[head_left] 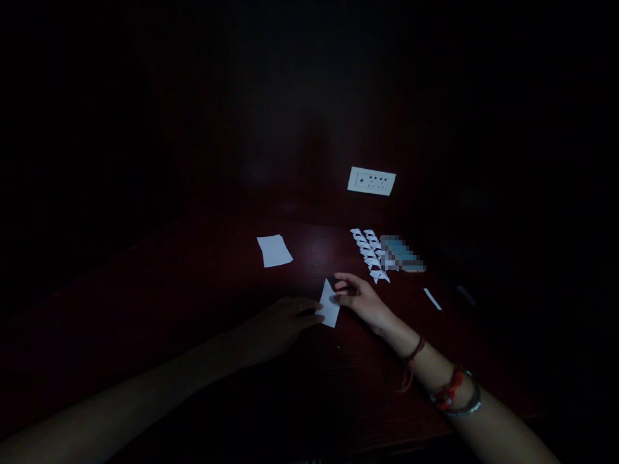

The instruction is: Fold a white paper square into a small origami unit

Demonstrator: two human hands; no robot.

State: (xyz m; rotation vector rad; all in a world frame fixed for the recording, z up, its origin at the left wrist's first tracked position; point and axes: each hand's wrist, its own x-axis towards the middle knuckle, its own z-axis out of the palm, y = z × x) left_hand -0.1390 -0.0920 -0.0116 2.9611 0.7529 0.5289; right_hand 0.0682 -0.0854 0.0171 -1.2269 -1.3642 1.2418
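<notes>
A small white piece of folded paper (pixel 329 308) with a pointed top is between my two hands, just over the dark red table. My left hand (pixel 285 321), with a ring on one finger, is in shadow and pinches the paper's left edge. On the other side, my right hand (pixel 363 301) has its thumb at the paper's right edge, while its other fingers curve loosely apart beyond the top. Folded white paper pieces (pixel 368 250), several of them, lie in rows past my right hand.
White paper sheets (pixel 275 251) lie stacked at the back left of the table (pixel 232 258). A blurred-out phone-like object (pixel 403 252) rests beside the folded pieces. Narrow paper strips (pixel 432 299) lie to the right. A wall socket (pixel 371 181) is behind. The surroundings are very dark.
</notes>
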